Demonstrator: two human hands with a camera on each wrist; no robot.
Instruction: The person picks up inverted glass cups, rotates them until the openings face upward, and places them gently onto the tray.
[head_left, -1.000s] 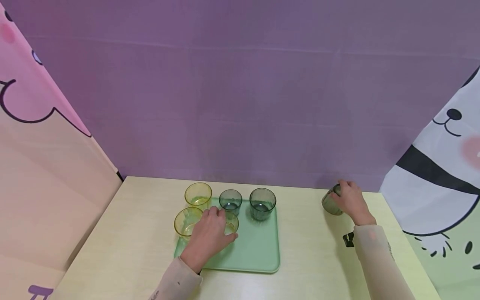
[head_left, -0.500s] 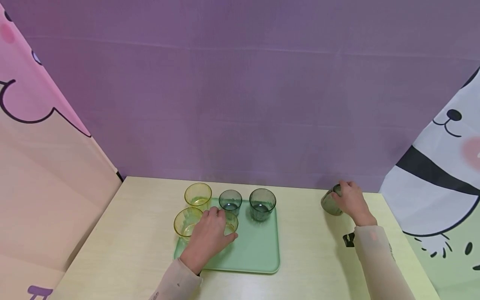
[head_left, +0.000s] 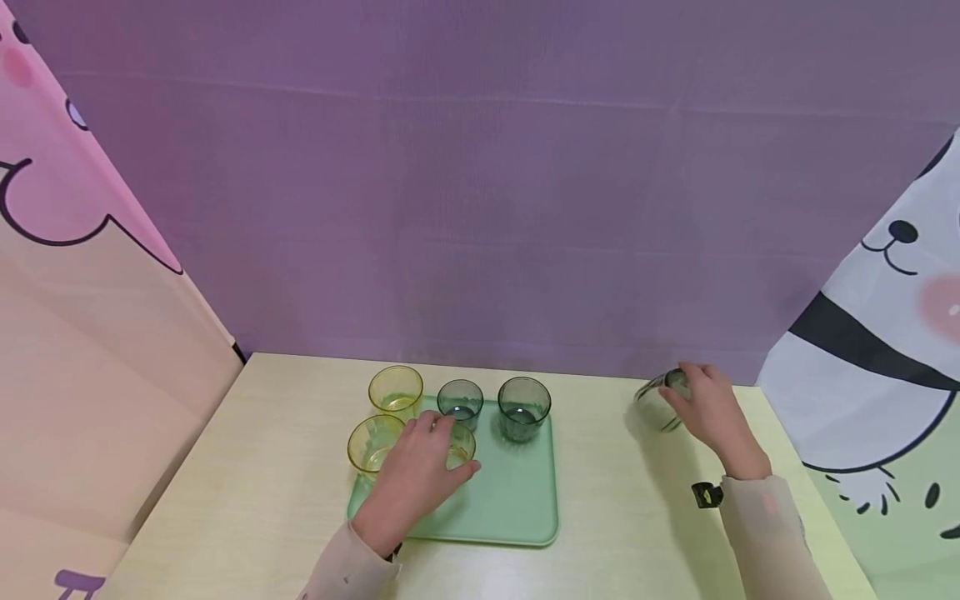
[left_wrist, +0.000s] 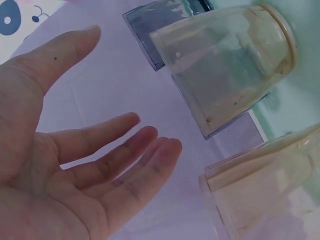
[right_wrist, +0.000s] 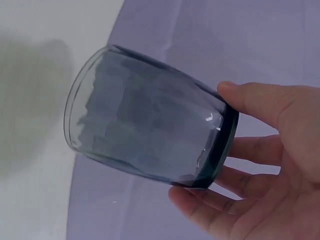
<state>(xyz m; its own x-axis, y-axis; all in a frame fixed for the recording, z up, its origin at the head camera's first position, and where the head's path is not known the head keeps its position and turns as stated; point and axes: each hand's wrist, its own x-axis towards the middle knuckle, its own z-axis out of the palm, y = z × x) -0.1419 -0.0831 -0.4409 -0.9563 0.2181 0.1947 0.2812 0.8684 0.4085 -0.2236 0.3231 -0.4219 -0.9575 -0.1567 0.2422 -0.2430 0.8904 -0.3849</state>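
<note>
My right hand (head_left: 708, 417) holds a grey tinted glass (head_left: 654, 405) near the table's far right. The right wrist view shows its thumb and fingertips around the thick base of this tilted glass (right_wrist: 150, 120), mouth pointing away from the palm. Over the green tray (head_left: 517, 510), my left hand (head_left: 416, 475) hovers with fingers loosely spread. Just beyond its fingers stands a small pale yellow glass (head_left: 462, 448), upright. In the left wrist view a gap separates the left hand (left_wrist: 65, 145) from that yellow glass (left_wrist: 225, 75).
Two larger yellow glasses, one at the back (head_left: 396, 392) and one in front (head_left: 369, 450), stand along the tray's left side. A small grey glass (head_left: 460, 402) and a larger grey glass (head_left: 524, 408) are at its back. A purple curtain (head_left: 480, 208) hangs behind the table.
The right hand shifts a little, and the grey glass in it tips further, its mouth swinging left; it now looks blurred. The left hand stays nearly in place, as do the glasses on the tray.
</note>
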